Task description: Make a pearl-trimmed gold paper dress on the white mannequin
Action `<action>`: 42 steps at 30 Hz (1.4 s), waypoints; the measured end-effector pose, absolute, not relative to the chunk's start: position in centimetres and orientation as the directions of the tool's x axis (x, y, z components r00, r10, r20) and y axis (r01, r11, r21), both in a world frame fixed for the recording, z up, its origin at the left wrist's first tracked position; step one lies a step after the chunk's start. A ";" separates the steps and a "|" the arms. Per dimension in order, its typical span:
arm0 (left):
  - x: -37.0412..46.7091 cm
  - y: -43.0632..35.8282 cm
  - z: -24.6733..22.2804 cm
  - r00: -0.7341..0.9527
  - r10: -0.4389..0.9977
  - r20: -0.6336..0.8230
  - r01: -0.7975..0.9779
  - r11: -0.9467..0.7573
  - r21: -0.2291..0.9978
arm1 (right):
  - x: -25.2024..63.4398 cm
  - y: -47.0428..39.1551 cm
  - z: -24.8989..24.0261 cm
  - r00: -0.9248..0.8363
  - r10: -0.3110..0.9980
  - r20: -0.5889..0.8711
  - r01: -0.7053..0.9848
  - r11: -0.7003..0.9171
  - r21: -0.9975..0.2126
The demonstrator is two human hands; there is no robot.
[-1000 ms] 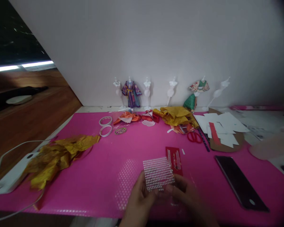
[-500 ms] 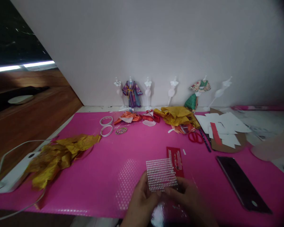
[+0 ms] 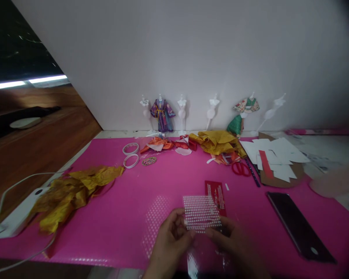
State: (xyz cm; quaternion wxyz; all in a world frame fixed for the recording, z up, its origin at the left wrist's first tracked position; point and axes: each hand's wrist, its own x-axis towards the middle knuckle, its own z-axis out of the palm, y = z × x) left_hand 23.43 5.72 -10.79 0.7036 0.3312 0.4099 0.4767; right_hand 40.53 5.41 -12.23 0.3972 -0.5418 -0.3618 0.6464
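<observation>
State of the work at the bead sheet. The bead sheet (image 3: pixel 200 213), a square of small pale beads in close rows, is raised above the near edge of the pink tabletop (image 3: pixel 119 217), in front of a red card (image 3: pixel 215 190) that bears further beads and is partly hidden by it. The left hand (image 3: pixel 169 244) grips the lower left corner, thumb on the near side and the other fingers curled loosely behind. The right hand (image 3: pixel 234 240) holds the lower right corner, thumb and fingers closed in a pinch along the bottom edge. The grid appears nearly full; the rows look uneven toward the bottom, but whether beads are missing there cannot be told. No loose bead is distinguishable at the fingertips, so the work with this sheet is judged to be at an early stage, with most beads left in place. Along the wall, a purple robe (image 3: pixel 162 116) and a floral-and-green outfit (image 3: pixel 246 105) dress two small forms, whereas the other white forms (image 3: pixel 182 110) look bare or nearly so. Gold fabric (image 3: pixel 75 190) lies crumpled at the left, and the red scissors (image 3: pixel 241 169) rest at the back right, well apart from both hands.
</observation>
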 end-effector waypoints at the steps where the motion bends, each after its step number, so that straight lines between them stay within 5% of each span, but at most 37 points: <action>1: 23.4 5.7 -10.8 0.210 0.942 -0.262 -0.408 0.328 0.852 | 40.5 5.4 -12.3 -0.106 0.906 -0.410 -0.118 -0.421 -0.899; 42: 22.7 5.4 -9.0 0.226 0.917 -0.329 -0.357 0.392 0.848 | 40.9 5.7 -12.0 -0.181 0.894 -0.409 -0.037 -0.422 -0.906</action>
